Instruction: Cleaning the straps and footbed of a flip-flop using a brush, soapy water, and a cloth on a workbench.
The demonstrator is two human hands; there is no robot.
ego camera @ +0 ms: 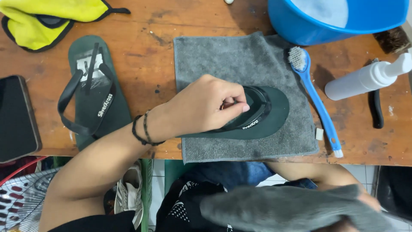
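Note:
A dark green flip-flop (277,114) lies on a grey towel (223,56) spread on the wooden table. My left hand (206,107) rests on it with the fingers pinched around its black strap. Below the table's front edge, my right hand (368,198) holds a crumpled grey cloth (279,210) that covers most of the hand. A second matching flip-flop (92,94) lies sole-down on the bare wood to the left, apart from both hands.
A blue basin (300,25) of soapy water stands at the back right. A blue brush (319,103), a white pump bottle (365,79) and a black-handled brush (377,109) lie right of the towel. A yellow cloth (43,17) and a black phone (15,118) are on the left.

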